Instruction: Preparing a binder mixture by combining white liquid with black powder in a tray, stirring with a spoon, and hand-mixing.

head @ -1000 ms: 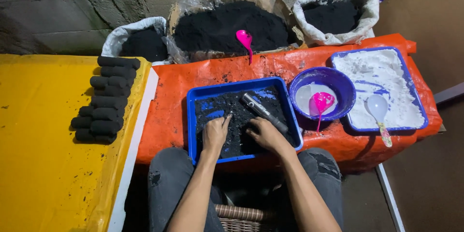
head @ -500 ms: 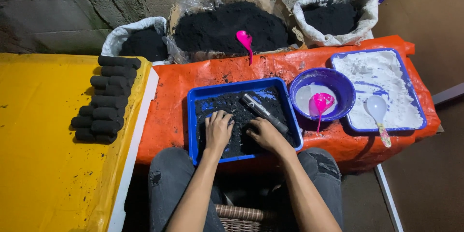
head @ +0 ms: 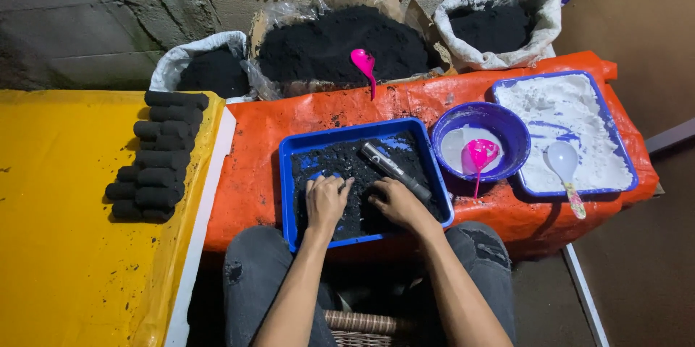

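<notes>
You are pressing both hands down into the black mix in the blue tray [head: 286,195] right in front of you. Your left hand [head: 326,201] is lying palm down with its fingers curled loosely into the black mix [head: 347,166], gripping nothing solid. Your right hand [head: 394,201] is resting likewise, fingers bent over the mix, and just beyond its knuckles the metal tube [head: 394,171] is lying slantwise, apparently untouched. I am judging that you are kneading or gathering the mix. To do it well, keep drawing the loose crumbs from the tray corners toward your palms, keep your pressure even, and keep the mix clear of the tray rim so none is spilling onto the orange sheet over the desk [head: 253,144].

Counting now: one blue tray under your hands, and one second blue tray [head: 630,180] of white powder well off to your right. One purple bowl [head: 445,119] is sitting just beyond your right hand, with one pink spoon [head: 479,155] in it. A second pink spoon [head: 364,65] is standing in the black heap [head: 326,43] beyond the tray, and one white spoon [head: 565,166] is lying on the powder. Two sacks [head: 507,21] of black powder are flanking that heap. To your left, on the yellow sheet [head: 58,246], black pressed rolls [head: 156,155] are stacked in about seven rows; their exact number is unclear.
</notes>
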